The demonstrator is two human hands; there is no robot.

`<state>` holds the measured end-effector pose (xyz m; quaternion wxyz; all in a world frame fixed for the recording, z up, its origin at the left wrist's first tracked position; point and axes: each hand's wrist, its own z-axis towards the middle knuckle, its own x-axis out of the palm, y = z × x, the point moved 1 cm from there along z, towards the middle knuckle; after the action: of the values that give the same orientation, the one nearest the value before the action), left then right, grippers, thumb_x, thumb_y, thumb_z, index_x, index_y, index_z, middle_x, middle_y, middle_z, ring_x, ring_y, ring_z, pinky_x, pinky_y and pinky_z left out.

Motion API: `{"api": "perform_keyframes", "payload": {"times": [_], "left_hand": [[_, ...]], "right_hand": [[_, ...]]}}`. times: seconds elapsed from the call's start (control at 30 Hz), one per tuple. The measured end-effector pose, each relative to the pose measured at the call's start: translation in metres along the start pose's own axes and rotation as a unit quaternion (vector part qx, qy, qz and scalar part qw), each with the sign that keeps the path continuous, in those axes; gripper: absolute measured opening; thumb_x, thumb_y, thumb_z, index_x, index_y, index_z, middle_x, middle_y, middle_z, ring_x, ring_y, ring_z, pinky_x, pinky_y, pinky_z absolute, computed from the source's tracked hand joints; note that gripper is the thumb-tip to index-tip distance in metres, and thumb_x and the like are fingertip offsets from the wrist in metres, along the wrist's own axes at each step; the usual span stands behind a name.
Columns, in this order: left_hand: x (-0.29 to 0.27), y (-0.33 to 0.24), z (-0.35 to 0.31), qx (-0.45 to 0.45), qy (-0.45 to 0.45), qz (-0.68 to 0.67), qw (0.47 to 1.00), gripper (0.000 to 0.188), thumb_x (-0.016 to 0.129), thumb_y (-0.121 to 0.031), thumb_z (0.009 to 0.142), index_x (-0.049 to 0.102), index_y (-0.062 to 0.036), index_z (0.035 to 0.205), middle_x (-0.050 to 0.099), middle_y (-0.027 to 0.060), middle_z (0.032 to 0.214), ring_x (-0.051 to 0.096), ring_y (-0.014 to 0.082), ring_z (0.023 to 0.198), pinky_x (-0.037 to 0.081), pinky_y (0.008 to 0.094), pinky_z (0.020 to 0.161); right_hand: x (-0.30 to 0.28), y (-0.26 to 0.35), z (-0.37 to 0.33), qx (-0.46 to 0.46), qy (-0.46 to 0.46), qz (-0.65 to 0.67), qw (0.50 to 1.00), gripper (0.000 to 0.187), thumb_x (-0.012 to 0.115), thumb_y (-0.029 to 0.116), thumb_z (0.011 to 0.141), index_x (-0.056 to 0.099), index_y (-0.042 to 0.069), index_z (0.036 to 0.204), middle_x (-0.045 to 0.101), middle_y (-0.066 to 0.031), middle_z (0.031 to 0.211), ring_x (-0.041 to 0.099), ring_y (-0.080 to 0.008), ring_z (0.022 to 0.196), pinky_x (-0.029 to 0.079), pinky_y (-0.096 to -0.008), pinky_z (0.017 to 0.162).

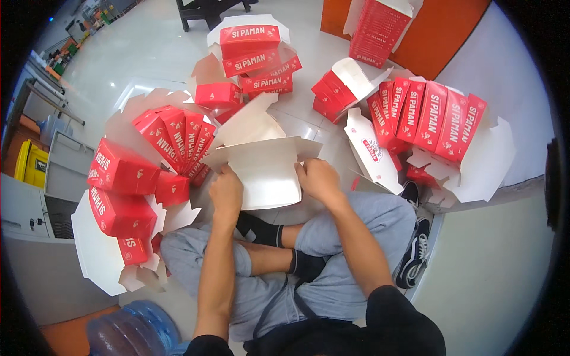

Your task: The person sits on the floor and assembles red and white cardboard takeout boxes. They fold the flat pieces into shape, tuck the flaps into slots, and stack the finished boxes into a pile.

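A cardboard food box (pixel 265 176), white on the inside, is held upright above my crossed legs with its inner face toward me. Its flaps stick out at the upper left and upper right. My left hand (pixel 227 191) is closed on its left side, fingers curled round the edge. On the opposite side, my right hand (pixel 319 179) pinches the wall near the upper corner. The outside of this box is hidden from me. Left of my left hand, a fan of folded red boxes (pixel 178 139) leans together with lids open.
More red boxes (pixel 120 212) are piled at the left, others (pixel 261 62) ahead, and a row (pixel 430 115) at the right. A tall nested stack (pixel 380 32) stands at the back. Nearby are a blue water jug (pixel 133 329), black shoes (pixel 414 252) and a yellow bin (pixel 32 164).
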<state>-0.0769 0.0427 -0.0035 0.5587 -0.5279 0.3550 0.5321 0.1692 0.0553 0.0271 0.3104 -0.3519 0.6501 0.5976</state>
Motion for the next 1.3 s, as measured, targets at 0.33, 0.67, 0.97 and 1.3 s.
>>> {"api": "perform_keyframes", "payload": {"times": [0.33, 0.67, 0.97, 1.3], "left_hand": [[0.006, 0.013, -0.005, -0.031, 0.054, -0.066, 0.996, 0.024, 0.045, -0.012, 0.096, 0.053, 0.0048, 0.113, 0.071, 0.0285, 0.088, 0.071, 0.0491, 0.078, 0.056, 0.0596, 0.069], [-0.038, 0.001, -0.008, -0.048, 0.003, -0.157, 0.986, 0.027, 0.053, -0.022, 0.101, 0.062, 0.0021, 0.107, 0.069, 0.0270, 0.106, 0.069, 0.0439, 0.097, 0.054, 0.0544, 0.080], [-0.135, -0.051, -0.031, 0.037, 0.034, -0.578, 0.814, 0.049, 0.065, -0.032, 0.099, 0.058, -0.0001, 0.137, 0.068, 0.0138, 0.125, 0.066, 0.0238, 0.110, 0.055, 0.0368, 0.088], [-0.105, -0.026, -0.032, -0.038, 0.149, -0.317, 0.936, 0.039, 0.059, -0.019, 0.097, 0.059, 0.0046, 0.128, 0.067, 0.0338, 0.105, 0.067, 0.0483, 0.098, 0.053, 0.0524, 0.085]], "right_hand": [[-0.073, -0.053, -0.003, -0.020, -0.365, -0.285, 0.886, 0.029, 0.076, 0.022, 0.082, 0.070, 0.006, 0.105, 0.067, -0.0191, 0.092, 0.066, -0.0417, 0.091, 0.053, -0.0489, 0.087], [-0.161, -0.054, -0.017, 0.025, -0.303, -0.094, 0.948, 0.017, 0.059, 0.011, 0.090, 0.069, 0.006, 0.102, 0.072, -0.0203, 0.096, 0.069, -0.0431, 0.094, 0.053, -0.0497, 0.083], [-0.243, 0.048, -0.101, -0.186, -0.276, 0.030, 0.943, 0.019, 0.067, 0.004, 0.088, 0.072, 0.002, 0.106, 0.071, -0.0132, 0.094, 0.069, -0.0273, 0.090, 0.052, -0.0355, 0.085], [-0.138, 0.103, -0.044, -0.397, -0.263, -0.128, 0.870, 0.044, 0.069, 0.006, 0.078, 0.065, 0.010, 0.122, 0.067, -0.0103, 0.110, 0.060, -0.0322, 0.114, 0.046, -0.0395, 0.096]]}}
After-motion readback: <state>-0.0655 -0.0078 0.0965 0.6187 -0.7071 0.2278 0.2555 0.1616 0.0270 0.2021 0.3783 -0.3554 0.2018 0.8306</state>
